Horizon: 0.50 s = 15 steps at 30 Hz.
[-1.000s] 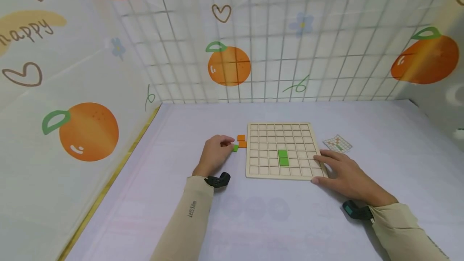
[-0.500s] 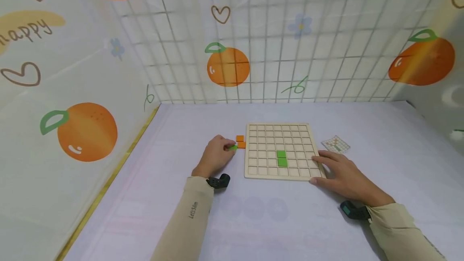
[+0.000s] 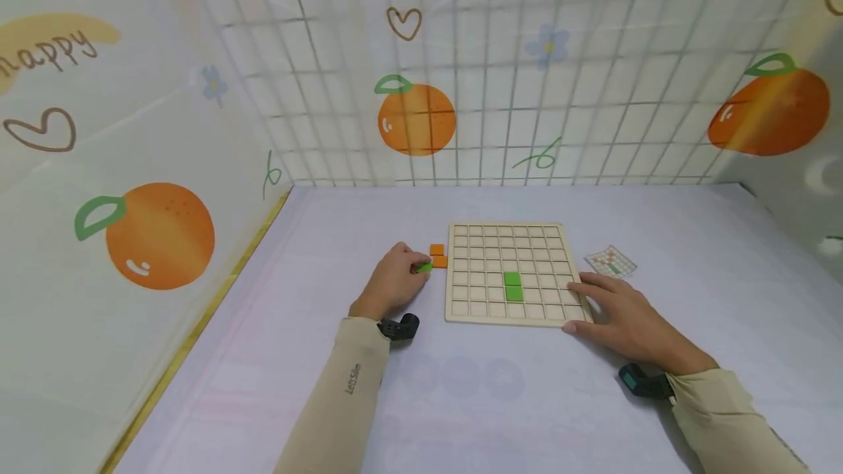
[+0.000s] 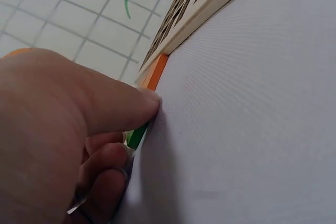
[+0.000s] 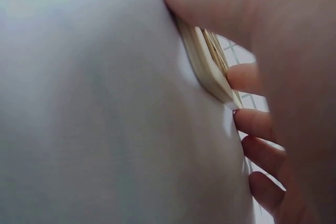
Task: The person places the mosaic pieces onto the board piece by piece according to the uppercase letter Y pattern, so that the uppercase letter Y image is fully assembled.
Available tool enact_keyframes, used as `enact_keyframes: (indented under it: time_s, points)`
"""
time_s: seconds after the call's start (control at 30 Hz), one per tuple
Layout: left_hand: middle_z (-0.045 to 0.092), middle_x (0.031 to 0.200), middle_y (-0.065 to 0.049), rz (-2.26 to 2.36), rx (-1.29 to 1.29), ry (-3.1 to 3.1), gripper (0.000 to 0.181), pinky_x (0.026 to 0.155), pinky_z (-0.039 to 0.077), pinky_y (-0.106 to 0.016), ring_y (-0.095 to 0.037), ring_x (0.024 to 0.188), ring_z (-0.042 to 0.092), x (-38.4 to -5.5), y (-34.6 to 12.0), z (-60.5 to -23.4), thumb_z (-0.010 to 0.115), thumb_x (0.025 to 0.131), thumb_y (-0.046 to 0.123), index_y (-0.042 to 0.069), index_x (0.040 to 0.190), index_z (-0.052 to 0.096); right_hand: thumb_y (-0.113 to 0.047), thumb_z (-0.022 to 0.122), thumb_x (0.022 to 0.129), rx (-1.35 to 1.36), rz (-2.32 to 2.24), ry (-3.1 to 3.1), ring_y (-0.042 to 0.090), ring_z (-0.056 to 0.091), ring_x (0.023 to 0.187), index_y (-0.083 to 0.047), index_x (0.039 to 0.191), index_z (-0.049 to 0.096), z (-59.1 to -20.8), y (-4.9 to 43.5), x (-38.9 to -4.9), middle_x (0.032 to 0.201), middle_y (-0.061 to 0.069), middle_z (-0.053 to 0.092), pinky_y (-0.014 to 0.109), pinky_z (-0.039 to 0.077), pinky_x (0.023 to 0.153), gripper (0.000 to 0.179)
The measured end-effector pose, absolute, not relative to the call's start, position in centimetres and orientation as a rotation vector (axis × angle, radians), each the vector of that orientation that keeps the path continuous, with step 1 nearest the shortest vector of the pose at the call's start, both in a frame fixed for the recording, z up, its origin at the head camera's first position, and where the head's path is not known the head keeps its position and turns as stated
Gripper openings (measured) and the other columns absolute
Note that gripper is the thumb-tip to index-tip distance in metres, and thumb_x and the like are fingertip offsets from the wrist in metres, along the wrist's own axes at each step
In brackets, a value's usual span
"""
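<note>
In the head view my left hand [image 3: 394,280] pinches a small green square tile [image 3: 424,268] left of the wooden grid board [image 3: 451,291]. The left wrist view shows my thumb on one side of this green tile [image 4: 136,137] and curled fingers on the other, low by the table. Two orange tiles [image 3: 437,249] lie between that hand and the board's left edge. Two green tiles [image 3: 514,286] sit in neighbouring cells of the grid. My right hand [image 3: 622,317] rests at the board's near right corner, thumb at the front edge, index fingertip on top.
A small card [image 3: 611,261] printed with a coloured grid pattern lies right of the board, beyond my right hand. Behind the pale table covering [image 3: 369,214] hangs a fruit-printed sheet [image 3: 329,93] over a wire grid. A yellow strip [image 3: 197,342] runs along the left edge.
My left fingers have closed in over the green tile and now cover more of it. The right hand stays at the board's corner, and the board has not moved.
</note>
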<state>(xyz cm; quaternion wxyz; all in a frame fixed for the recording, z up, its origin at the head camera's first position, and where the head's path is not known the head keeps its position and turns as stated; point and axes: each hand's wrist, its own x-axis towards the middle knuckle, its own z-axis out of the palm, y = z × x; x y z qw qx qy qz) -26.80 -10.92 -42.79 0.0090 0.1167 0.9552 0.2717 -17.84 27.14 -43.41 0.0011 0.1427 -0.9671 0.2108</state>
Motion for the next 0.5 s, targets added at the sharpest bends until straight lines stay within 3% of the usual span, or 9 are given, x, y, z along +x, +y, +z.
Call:
enact_keyframes:
  time_s: [0.5]
  points:
    - [0.052, 0.098, 0.001, 0.968, 0.428, 2.985, 0.016, 0.074, 0.043, -0.032, -0.017, 0.086, 0.050, -27.08, -11.54, -43.38, 0.076, 0.091, 0.026, 0.020, 0.105, 0.075, -0.068, 0.067, 0.083, 0.455, 0.669, -3.027, 0.049, 0.031, 0.138, -0.008, 0.142, 0.056, -43.42, 27.18, -17.75, 0.153, 0.023, 0.038, 0.070, 0.028, 0.104, 0.085]
